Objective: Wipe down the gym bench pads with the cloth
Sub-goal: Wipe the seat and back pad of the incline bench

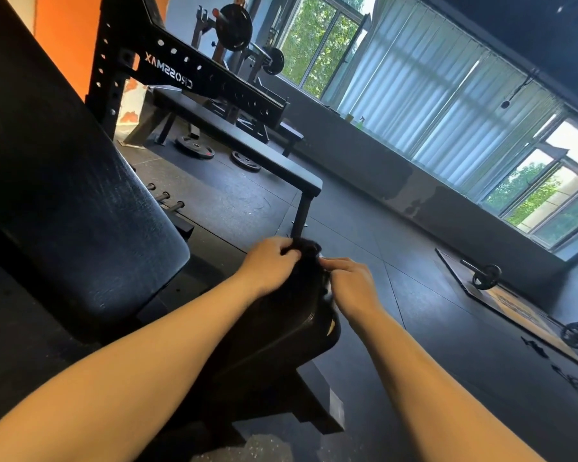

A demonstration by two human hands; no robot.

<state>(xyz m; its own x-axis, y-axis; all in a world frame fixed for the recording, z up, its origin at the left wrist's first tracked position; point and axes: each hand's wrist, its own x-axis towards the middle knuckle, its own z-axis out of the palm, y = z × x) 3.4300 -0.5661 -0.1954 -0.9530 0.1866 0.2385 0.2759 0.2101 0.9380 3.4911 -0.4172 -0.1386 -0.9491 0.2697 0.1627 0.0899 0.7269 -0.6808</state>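
- The left hand [268, 261] is closed tight: its fingers curl in and pinch the upper edge of a dark cloth [306, 261].
- The right hand [349, 284] is likewise narrowed, fingers bent and thumb drawn in, gripping the cloth's right-hand edge.
- The two hands sit close together with the bunched cloth between them; both forearms reach in from the bottom of the view.
- The cloth hangs at the far end of the black seat pad [281, 331] of an adjustable bench. Cloth and pad are both dark, so the cloth's lower edge cannot be told apart from the pad.
- The bench's long back pad [80, 208] rises to the left of the left hand, apart from it, its textured black cover catching some light.
- White letters on the black perforated beam of a power rack [194, 71] read "CROSSMAX", upside down in this tilted view.
- A flat bench [237, 145] stands under that beam, beyond the hands.
- Two weight plates [246, 160] lie on the rubber floor beside the flat bench.
- At the right, a loaded barbell [488, 276] rests on a lifting platform whose markings are too blurred to read.
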